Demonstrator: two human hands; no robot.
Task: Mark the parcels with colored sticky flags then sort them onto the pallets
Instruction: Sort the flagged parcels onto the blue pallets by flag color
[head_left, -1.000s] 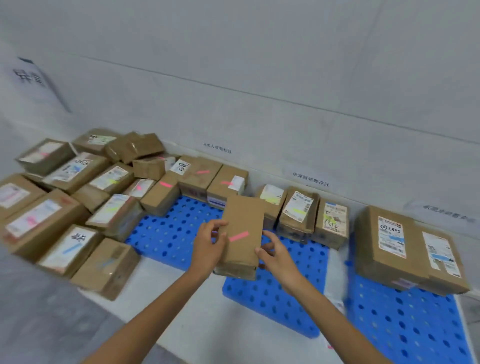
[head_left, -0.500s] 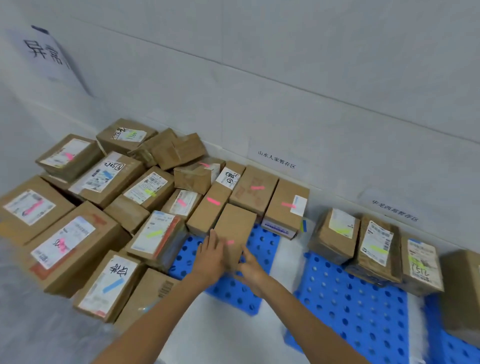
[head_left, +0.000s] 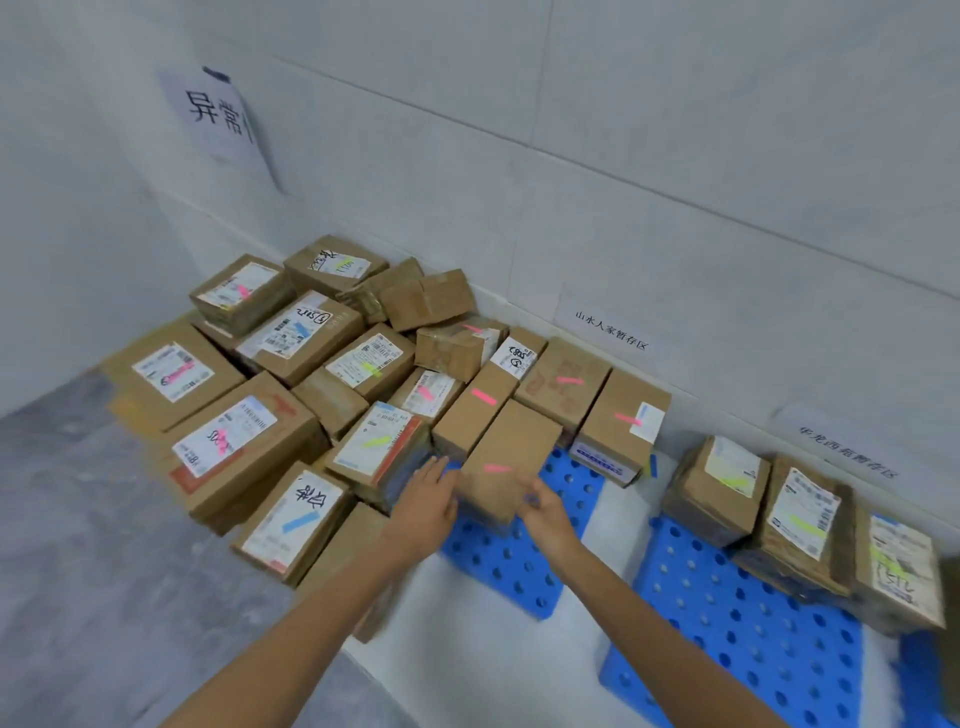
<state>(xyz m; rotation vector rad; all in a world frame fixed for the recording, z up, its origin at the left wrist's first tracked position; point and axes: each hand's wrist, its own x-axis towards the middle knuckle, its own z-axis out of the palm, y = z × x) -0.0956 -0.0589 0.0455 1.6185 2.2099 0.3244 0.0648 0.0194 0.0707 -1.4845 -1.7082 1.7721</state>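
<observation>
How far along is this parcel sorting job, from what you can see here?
Partly done: pink-flagged boxes sit on the left pallet, yellow-flagged ones on the right pallet. The left hand and right hand hold one more pink-flagged parcel down beside the pink ones. The pile at left, with mixed flags, looks left to sort.

Wall label, a white strip low on the wall, reads 山水人家暂存区.

Paper sign, high and far left of that label, carries handwritten 异常; anything further is lost at the curled edge.

Second wall strip, right of the label, is blurred and appears to read 华龙西苑暂存区.

Parcel, just below-left of the label, has a white sticker with a handwritten mark, roughly C805.

Remaining shipping labels, left of the label, have print and barcodes too blurred to read.
</observation>
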